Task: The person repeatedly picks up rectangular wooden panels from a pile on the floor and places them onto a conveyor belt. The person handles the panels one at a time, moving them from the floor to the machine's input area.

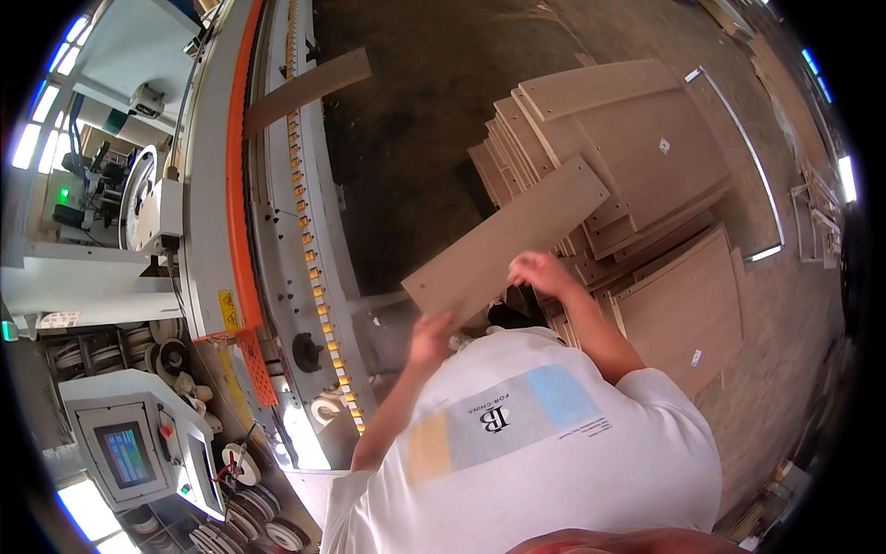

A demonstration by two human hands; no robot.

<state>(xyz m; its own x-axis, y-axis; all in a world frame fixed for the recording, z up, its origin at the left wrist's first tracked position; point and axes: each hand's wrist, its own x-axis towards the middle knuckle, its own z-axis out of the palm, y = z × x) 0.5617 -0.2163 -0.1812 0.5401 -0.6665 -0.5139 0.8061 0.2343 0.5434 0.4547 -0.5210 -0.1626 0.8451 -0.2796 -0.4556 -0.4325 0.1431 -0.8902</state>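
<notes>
A long brown wooden panel (503,242) slants across in front of my body, with small holes near its ends. My left hand (431,340) is closed on its near left corner. My right hand (543,273) is at the panel's near long edge, fingers curled and slightly blurred. Whether anything is in those fingers, I cannot make out. The panel's far right end overlaps a stack of larger brown panels (655,138). A second narrow panel (314,88) lies across the machine's roller track (309,235) at the far left.
The long machine with an orange guard strip (242,175) runs along my left. A control console with a screen (125,454) stands at the near left, by several rolls of edging (249,517). Another panel stack (678,309) is on my right. A white frame bar (752,152) lies beyond the stacks.
</notes>
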